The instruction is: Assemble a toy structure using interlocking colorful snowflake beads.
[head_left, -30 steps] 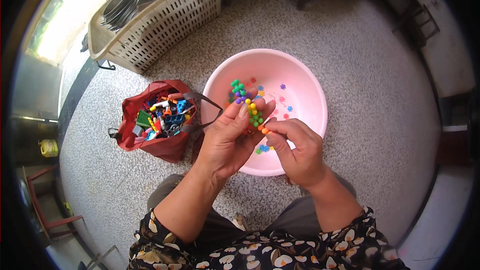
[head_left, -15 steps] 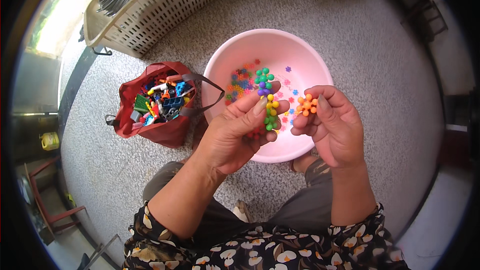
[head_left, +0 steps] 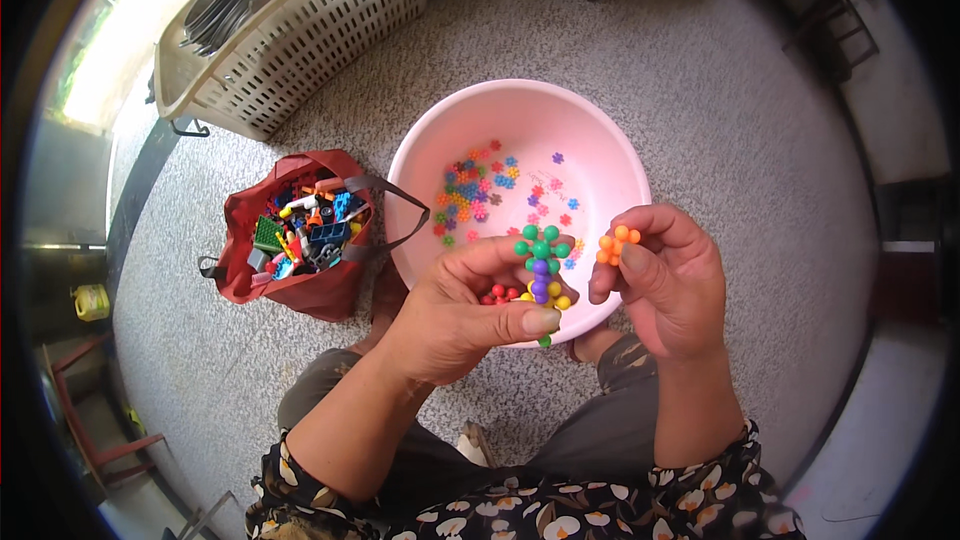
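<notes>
My left hand [head_left: 455, 315] is closed on a chain of joined knobbly plastic building pieces [head_left: 541, 275]. Green, purple and yellow knobs show along it, with red ones beside my fingers and a bit of green below the thumb. Between thumb and fingers, my right hand [head_left: 672, 275] pinches one orange knobbly piece [head_left: 615, 244], a short gap to the right of the chain. Both hands are over the near part of a round pink basin [head_left: 420, 150]. Loose small pieces of many colours [head_left: 465, 190] lie in the basin, mostly on its left side.
Left of the basin stands a red cloth bag [head_left: 340, 305] full of mixed toy blocks [head_left: 310, 230], one dark strap reaching over the basin's rim. A cream slotted plastic basket [head_left: 300, 45] holds dark items behind it. A dark stool [head_left: 835, 40] is at far right.
The chain in my left hand has turned, so its green end now faces up toward me. My right hand has tilted the orange piece. Both hands sit slightly lower in view.
</notes>
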The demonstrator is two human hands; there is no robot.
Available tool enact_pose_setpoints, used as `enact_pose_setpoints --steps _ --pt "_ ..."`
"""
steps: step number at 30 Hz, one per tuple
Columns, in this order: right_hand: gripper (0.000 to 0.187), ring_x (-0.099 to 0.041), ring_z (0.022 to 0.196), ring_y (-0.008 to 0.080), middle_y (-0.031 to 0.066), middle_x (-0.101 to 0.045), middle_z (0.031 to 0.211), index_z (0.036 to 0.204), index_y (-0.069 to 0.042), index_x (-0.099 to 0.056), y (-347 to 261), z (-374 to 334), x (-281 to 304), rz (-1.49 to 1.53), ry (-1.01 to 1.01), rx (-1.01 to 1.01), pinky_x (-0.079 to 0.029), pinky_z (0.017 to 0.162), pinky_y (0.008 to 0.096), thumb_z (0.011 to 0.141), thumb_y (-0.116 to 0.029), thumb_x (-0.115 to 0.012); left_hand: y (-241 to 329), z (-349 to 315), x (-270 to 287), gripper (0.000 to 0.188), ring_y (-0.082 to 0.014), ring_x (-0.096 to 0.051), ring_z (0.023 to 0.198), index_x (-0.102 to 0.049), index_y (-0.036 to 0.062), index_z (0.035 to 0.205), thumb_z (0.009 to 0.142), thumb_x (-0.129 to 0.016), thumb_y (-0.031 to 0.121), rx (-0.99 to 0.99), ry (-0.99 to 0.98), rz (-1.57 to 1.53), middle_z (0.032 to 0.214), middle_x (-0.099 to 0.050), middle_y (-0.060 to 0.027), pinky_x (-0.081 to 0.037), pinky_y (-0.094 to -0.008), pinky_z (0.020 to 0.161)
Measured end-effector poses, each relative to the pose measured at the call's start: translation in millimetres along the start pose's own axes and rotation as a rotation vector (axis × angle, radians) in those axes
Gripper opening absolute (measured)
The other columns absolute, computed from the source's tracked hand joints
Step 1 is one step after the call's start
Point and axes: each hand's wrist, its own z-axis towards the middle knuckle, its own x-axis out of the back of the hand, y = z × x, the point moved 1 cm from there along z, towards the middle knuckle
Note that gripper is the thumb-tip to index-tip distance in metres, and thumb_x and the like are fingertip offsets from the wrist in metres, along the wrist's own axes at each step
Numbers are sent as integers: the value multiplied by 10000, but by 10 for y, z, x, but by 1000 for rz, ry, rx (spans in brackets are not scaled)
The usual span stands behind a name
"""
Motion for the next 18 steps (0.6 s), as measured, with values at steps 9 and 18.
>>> enact_pose_setpoints --steps 9,18 --pt "177 -604 725 131 109 -616 853 976 50 -560 -13 -82 29 -173 -38 167 -502 665 237 803 27 -593 -14 2 3 548 -260 -624 838 -467 -25 1208 777 -670 244 72 -90 -63 886 -623 -134 -532 -317 613" --pt "135 -629 748 159 113 -645 817 883 15 -611 -64 -130 -42 -585 -72 348 -505 675 262 754 24 -651 -34 52 81 505 -203 -629 854 -535 -11 1140 721 -729 194 4 -45 -6 931 -636 -111 -499 -302 764"
